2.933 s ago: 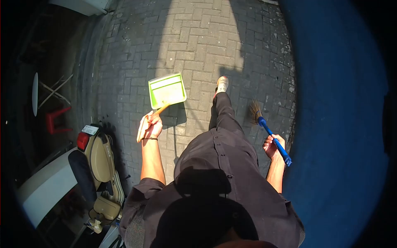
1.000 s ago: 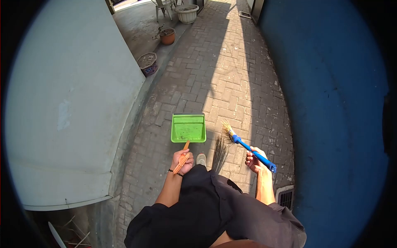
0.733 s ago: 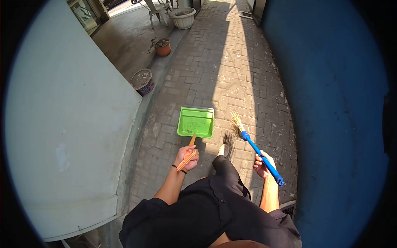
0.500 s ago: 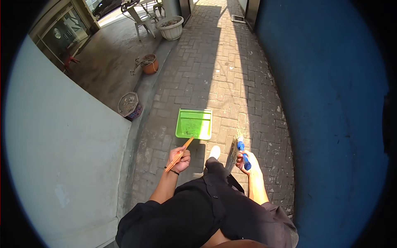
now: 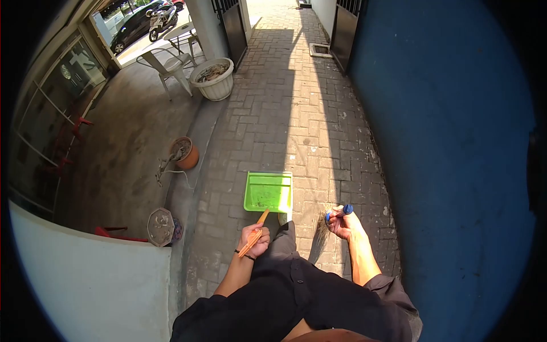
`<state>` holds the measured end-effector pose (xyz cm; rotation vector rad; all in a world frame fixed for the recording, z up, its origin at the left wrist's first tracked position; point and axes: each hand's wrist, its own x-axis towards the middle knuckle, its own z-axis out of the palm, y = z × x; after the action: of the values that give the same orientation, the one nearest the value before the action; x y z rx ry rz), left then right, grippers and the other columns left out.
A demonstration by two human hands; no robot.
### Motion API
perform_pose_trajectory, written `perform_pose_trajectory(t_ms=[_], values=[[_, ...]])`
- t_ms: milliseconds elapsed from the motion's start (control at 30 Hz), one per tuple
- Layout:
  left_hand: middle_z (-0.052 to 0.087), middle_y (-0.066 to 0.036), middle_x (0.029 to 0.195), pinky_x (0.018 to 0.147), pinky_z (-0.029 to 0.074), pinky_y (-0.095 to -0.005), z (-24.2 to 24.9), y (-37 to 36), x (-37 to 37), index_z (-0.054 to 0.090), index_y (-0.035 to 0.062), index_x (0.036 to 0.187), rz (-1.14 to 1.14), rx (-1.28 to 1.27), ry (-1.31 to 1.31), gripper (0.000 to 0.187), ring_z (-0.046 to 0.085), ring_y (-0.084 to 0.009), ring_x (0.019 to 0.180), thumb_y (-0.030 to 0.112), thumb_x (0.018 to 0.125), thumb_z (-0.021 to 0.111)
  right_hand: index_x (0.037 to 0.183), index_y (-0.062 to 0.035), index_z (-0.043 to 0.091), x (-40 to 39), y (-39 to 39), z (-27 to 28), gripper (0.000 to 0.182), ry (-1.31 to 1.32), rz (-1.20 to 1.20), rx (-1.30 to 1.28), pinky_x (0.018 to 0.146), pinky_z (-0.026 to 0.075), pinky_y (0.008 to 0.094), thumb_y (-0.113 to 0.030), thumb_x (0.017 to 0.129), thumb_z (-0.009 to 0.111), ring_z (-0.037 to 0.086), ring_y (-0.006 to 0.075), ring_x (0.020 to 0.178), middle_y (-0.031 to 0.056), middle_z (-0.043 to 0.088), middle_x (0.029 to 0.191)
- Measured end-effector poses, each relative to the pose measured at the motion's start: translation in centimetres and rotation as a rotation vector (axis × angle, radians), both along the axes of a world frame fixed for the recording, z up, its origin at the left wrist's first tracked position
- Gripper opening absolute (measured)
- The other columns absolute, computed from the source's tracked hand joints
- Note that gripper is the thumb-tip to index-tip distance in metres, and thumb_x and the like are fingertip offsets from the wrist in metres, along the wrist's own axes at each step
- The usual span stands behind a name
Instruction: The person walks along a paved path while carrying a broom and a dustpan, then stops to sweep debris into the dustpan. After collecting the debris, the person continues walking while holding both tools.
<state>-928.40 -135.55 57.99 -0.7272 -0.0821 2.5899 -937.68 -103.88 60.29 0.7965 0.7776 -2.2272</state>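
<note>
My left hand (image 5: 255, 239) is closed round the orange-brown handle (image 5: 250, 243) of a green dustpan (image 5: 269, 192), which is held out in front of me above the paving. Some dark bits lie in the pan. On the right, my right hand (image 5: 340, 224) grips the blue handle (image 5: 345, 210) of a stick broom. Its thin, pale bristles (image 5: 322, 224) point down toward the bricks, and their lower ends are hard to make out against the shadow.
A blue wall (image 5: 444, 159) runs along the right. On the left stand an octagonal pot (image 5: 161, 227), an orange pot (image 5: 186, 155), a large white planter (image 5: 214, 82) and metal chairs (image 5: 171, 67). An open dark gate (image 5: 345, 34) flanks the brick path (image 5: 268, 114).
The view has moved forward along the path, and the pots are nearer. My right hand has turned the broom, so its handle now tilts up to the right.
</note>
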Motion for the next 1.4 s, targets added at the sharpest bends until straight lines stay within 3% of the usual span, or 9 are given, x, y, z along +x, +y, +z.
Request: perform_pose_trajectory(t_ms=[67,200,300,433,600,633,833,1167,1400], values=[[0.035,0.003,0.054,0.039,0.026,-0.0200,0.3,-1.0,-9.5,0.046,0.0028,0.086,-0.010,-0.044,0.104,0.007,0.034,-0.0065,0.045,0.010,0.086,0.046,0.067,-0.0073,0.047,-7.8,-2.0,0.7,0.014,-0.042,-0.017,-0.020,0.050,0.041,0.0271,-0.015,0.075,0.055,0.049,0.0138,0.047,0.0031,0.052,0.058],[0.035,0.003,0.055,0.040,0.027,-0.0197,2.3,-2.7,-25.9,0.035,-0.0046,0.123,0.003,-0.011,0.047,0.041,0.038,-0.0067,0.047,0.008,0.085,0.047,0.068,-0.0058,0.048,-22.0,-2.8,4.2,0.011,-0.123,-0.080,-0.007,0.049,0.040,0.0278,-0.013,0.075,0.054,0.049,0.0131,0.048,0.0029,0.052,0.058],[0.035,0.002,0.056,0.040,0.027,-0.0197,4.3,-3.5,-36.7,0.040,-0.0032,0.114,-0.034,-0.062,0.011,0.032,0.037,-0.0068,0.047,0.008,0.085,0.047,0.066,-0.0065,0.047,-31.2,-1.8,6.1,0.012,-0.109,-0.154,-0.097,0.049,0.040,0.0281,-0.013,0.074,0.054,0.048,0.0131,0.047,0.0015,0.051,0.057],[0.035,0.004,0.053,0.038,0.025,-0.0210,5.6,-4.8,-51.9,0.042,0.0073,0.077,-0.084,-0.102,0.008,0.009,0.031,-0.0075,0.042,0.007,0.085,0.047,0.064,-0.0107,0.046,-43.6,-1.4,5.3,0.025,-0.078,-0.100,-0.017,0.046,0.040,0.0279,-0.026,0.083,0.053,0.048,0.0125,0.046,-0.0007,0.048,0.054],[0.033,0.003,0.054,0.038,0.026,-0.0200,5.4,-5.3,-70.9,0.045,-0.0021,0.103,0.012,-0.072,-0.073,0.020,0.033,-0.0070,0.043,0.008,0.087,0.044,0.075,-0.0079,0.051,-62.1,-4.8,3.9,0.016,-0.013,-0.015,0.142,0.045,0.042,0.0241,-0.019,0.078,0.063,0.051,0.0118,0.049,0.0019,0.054,0.060],[0.041,0.002,0.052,0.038,0.027,-0.0206,6.5,-4.9,-74.8,0.040,0.0052,0.075,0.000,-0.086,-0.008,0.013,0.041,-0.0070,0.043,0.008,0.087,0.044,0.074,-0.0055,0.052,-66.4,-5.5,4.6,0.016,-0.001,0.013,0.193,0.046,0.044,0.0248,-0.017,0.078,0.063,0.052,0.0126,0.049,0.0035,0.055,0.062],[0.042,0.001,0.052,0.038,0.028,-0.0207,10.2,-5.9,-94.8,0.040,0.0059,0.070,0.089,-0.035,-0.087,0.018,0.042,-0.0073,0.043,0.009,0.088,0.044,0.086,-0.0041,0.048,-89.5,-7.7,10.0,0.023,0.015,0.039,0.256,0.044,0.046,0.0256,-0.012,0.074,0.066,0.056,0.0149,0.053,0.0052,0.055,0.065],[0.038,0.003,0.053,0.037,0.028,-0.0218,4.7,-11.8,-131.5,0.040,0.0103,0.067,0.159,-0.051,-0.058,0.019,0.035,-0.0080,0.042,0.006,0.084,0.047,0.067,-0.0105,0.049,-129.6,-10.9,9.4,0.015,-0.019,0.069,0.207,0.047,0.041,0.0273,-0.019,0.077,0.057,0.051,0.0123,0.047,0.0012,0.054,0.058],[0.037,0.003,0.051,0.035,0.028,-0.0221,9.8,-15.7,-159.0,0.040,0.0104,0.065,0.093,-0.115,-0.097,0.021,0.035,-0.0091,0.041,0.005,0.083,0.047,0.068,-0.0101,0.050,-154.4,-14.3,16.1,0.017,-0.045,-0.006,0.209,0.048,0.043,0.0286,-0.021,0.077,0.059,0.051,0.0129,0.046,0.0025,0.055,0.059]])
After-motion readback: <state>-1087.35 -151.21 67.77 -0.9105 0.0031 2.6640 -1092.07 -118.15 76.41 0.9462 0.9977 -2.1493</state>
